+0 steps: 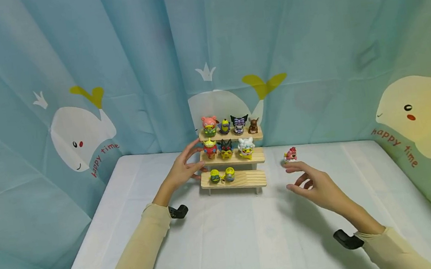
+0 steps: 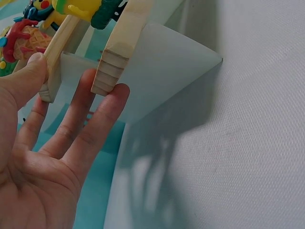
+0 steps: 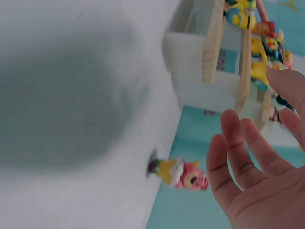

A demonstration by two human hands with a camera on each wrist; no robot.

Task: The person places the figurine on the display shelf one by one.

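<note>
A three-tier wooden display stand (image 1: 245, 179) with toy figurines on it stands on the table. My left hand (image 1: 185, 167) holds its left end. In the left wrist view, the thumb (image 2: 35, 59) lies against one plank's end, and other fingertips (image 2: 121, 90) touch the plank beside it. My right hand (image 1: 316, 187) hovers right of the stand with loosely bent fingers and nothing in them. Just beyond those fingers, a pink figurine (image 1: 290, 155) stands alone on the table; its pink head and yellow body show in the right wrist view.
On the top tier are several figurines, including a pink one (image 1: 209, 126) and a brown one (image 1: 253, 125). The middle tier bears three, one of them white-topped (image 1: 247, 148). Two small yellow figures (image 1: 230, 174) sit on the bottom tier. A blue-green curtain (image 1: 143, 71) hangs behind the white table (image 1: 228, 240).
</note>
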